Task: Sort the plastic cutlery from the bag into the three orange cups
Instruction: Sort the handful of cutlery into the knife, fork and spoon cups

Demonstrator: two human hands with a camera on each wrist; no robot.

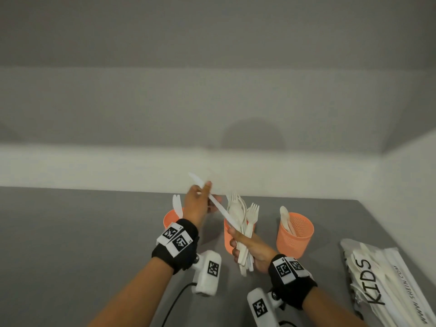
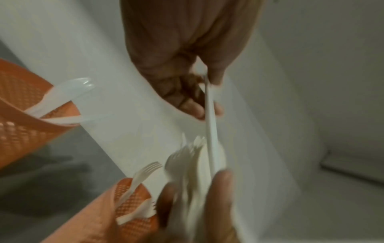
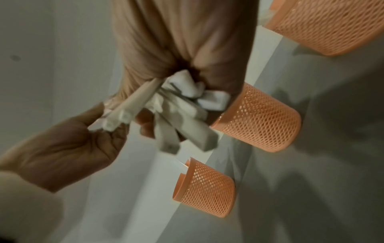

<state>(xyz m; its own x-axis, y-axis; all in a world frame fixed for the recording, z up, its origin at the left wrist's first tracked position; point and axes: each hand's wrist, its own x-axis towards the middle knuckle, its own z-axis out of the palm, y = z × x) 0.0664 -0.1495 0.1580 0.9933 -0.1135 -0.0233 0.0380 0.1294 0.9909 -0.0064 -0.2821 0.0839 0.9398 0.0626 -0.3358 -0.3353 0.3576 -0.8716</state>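
Note:
My left hand (image 1: pixel 205 195) pinches a white plastic knife (image 1: pixel 220 210) by its middle, blade pointing up and left. The knife's (image 2: pixel 209 125) lower end reaches the bundle of white forks and spoons (image 1: pixel 244 220) that my right hand (image 1: pixel 238 247) grips by the handles (image 3: pixel 182 113). Three orange mesh cups stand on the grey table. The left cup (image 1: pixel 170 219) holds knives, and the middle cup (image 1: pixel 228 243), just behind my right hand, holds forks (image 2: pixel 143 174). A spoon stands in the right cup (image 1: pixel 296 234).
The cutlery bag (image 1: pixel 387 282), marked KIDS, lies on the grey table (image 1: pixel 82 232) at the right with more white cutlery inside. A white wall runs close behind the cups. Wrist cameras and a black cable (image 1: pixel 174 300) hang below my forearms.

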